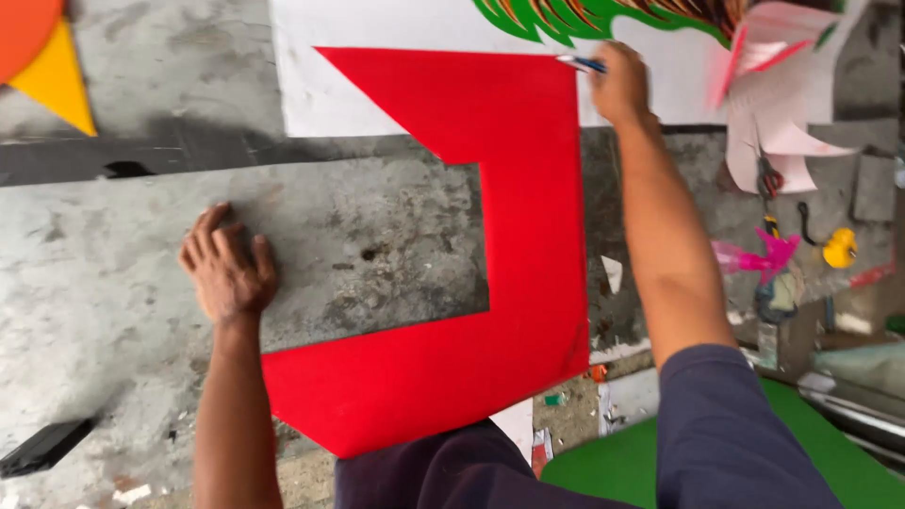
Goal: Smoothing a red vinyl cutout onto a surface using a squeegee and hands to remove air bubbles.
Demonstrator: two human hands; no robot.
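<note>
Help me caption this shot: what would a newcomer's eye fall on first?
A big red angular sheet fills the middle of the grey concrete floor. The right hand holds a pen at its top corner, while the left hand presses flat on the floor beside it.

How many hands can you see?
2. The left hand rests flat on the grey floor; the right hand holds a pen at the red sheet's top corner.
</note>
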